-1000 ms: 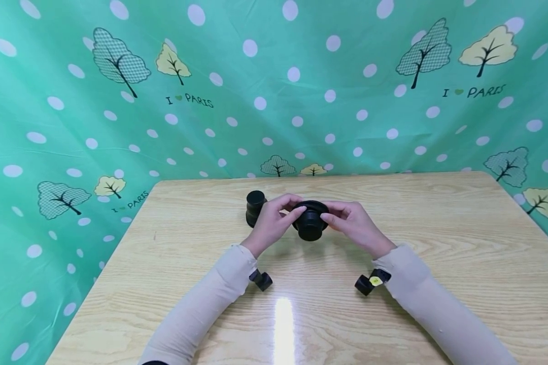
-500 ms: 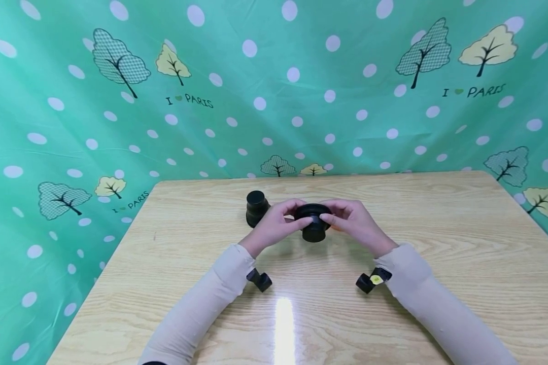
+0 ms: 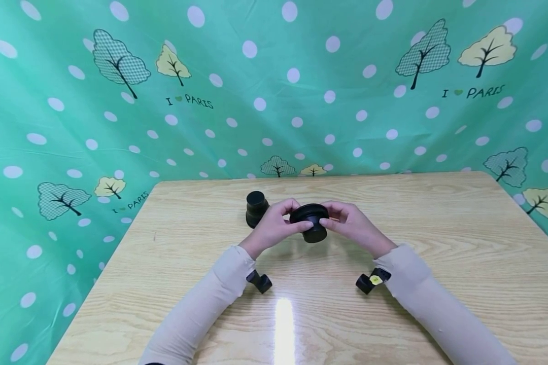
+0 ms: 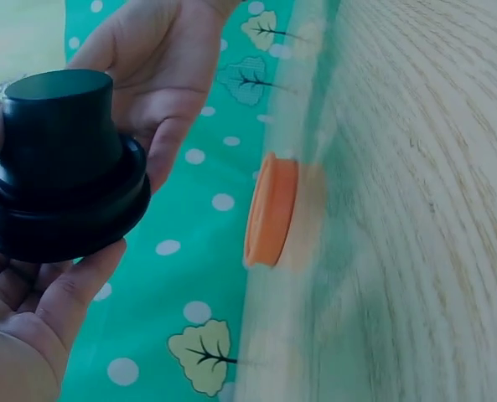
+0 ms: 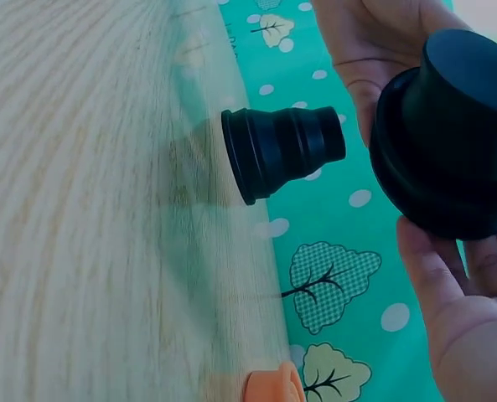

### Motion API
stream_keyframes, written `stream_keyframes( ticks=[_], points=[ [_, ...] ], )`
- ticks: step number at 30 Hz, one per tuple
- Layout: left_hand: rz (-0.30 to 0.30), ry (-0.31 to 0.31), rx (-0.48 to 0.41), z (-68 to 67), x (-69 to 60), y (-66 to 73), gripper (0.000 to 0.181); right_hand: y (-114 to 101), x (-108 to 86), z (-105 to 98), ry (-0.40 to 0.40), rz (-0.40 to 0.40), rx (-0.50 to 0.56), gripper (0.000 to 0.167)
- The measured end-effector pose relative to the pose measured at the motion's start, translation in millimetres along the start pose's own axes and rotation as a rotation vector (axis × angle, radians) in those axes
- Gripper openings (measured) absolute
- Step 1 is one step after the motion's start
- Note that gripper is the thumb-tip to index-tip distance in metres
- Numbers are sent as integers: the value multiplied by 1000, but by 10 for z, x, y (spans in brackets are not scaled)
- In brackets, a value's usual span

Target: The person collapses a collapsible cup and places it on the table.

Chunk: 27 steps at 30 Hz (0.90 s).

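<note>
Both hands hold a black collapsible cup [image 3: 315,234] above the table, its wide rim up and away and its narrow closed end toward me. It looks partly folded, like a hat. My left hand [image 3: 276,223] pinches it from the left, thumb on the narrow part and fingers at the rim. From the right, my right hand [image 3: 353,227] grips it the same way. A second black stepped cup [image 3: 256,209] stands rim down on the table beyond my left hand. In the left wrist view an orange round lid-like piece [image 4: 271,211] lies on the table.
The light wooden table [image 3: 164,284] reaches back to a green dotted curtain [image 3: 237,121]. Small black cameras hang under both wrists, one at the left wrist [image 3: 261,280] and one at the right [image 3: 370,281].
My left thumb has slid from the rim down to the narrow part. The cup's rim has tipped, with its left side now lower. The cup on the table has stayed put.
</note>
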<state>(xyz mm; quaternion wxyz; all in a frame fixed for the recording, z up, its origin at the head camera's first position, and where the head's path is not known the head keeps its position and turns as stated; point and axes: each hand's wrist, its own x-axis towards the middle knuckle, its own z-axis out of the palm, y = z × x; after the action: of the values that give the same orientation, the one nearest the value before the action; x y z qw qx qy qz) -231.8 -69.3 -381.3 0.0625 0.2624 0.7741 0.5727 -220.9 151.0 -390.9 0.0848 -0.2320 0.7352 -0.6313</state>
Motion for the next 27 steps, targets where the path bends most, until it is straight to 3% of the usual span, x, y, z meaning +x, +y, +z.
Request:
stream_keyframes(
  ticks=[6, 20, 27],
  points=[
    [45, -10, -36, 18, -12, -6, 21, -26, -6, 31, 13, -46, -1, 32],
    [92, 11, 38, 32, -14, -21, 19, 9, 5, 64, 42, -73, -28, 21],
    [55, 98, 58, 49, 6, -34, 16, -10, 8, 99, 120, -57, -84, 18]
  ],
)
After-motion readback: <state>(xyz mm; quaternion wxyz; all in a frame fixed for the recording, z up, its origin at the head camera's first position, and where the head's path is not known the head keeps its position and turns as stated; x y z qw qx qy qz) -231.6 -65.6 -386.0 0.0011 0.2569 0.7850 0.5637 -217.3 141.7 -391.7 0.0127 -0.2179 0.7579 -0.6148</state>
